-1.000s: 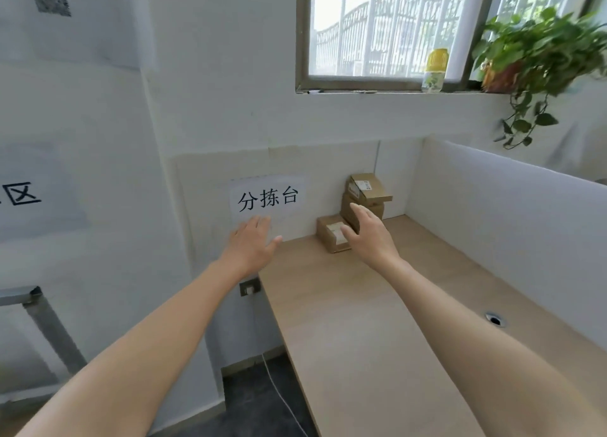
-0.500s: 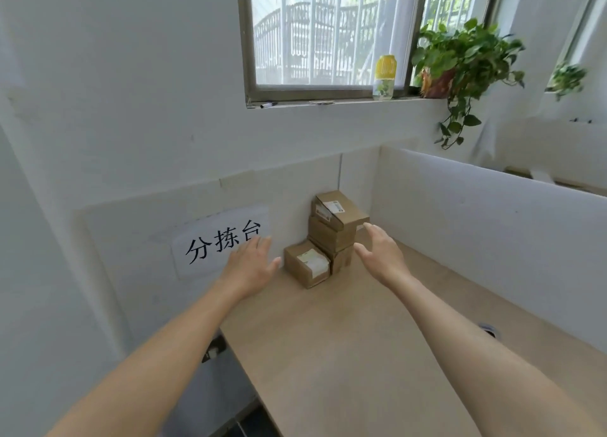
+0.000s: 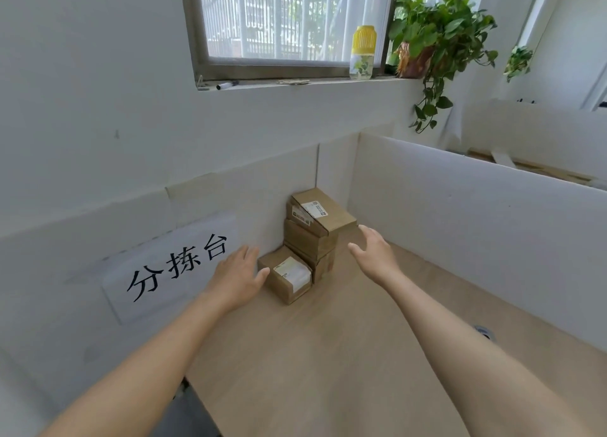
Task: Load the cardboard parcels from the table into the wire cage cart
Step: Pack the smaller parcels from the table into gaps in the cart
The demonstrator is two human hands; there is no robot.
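Cardboard parcels sit in the far corner of the wooden table (image 3: 328,354). A stack of three has a labelled top parcel (image 3: 323,214), a middle one (image 3: 307,241) and a bottom one (image 3: 323,267). A single small labelled parcel (image 3: 286,277) lies in front to the left. My left hand (image 3: 238,275) reaches with straight fingers right beside the small parcel's left side. My right hand (image 3: 376,252) hovers spread to the right of the stack, holding nothing. The wire cage cart is out of view.
White partition boards (image 3: 460,213) wall the table at the back and right. A paper sign (image 3: 170,269) is stuck to the left board. A cable hole (image 3: 483,331) sits in the tabletop at right. A yellow-capped jar (image 3: 363,53) and a potted plant (image 3: 433,42) stand on the windowsill.
The view has swung right and drawn nearer to the corner. Both hands have advanced toward the parcels, the left one now next to the small parcel, the right beside the stack.
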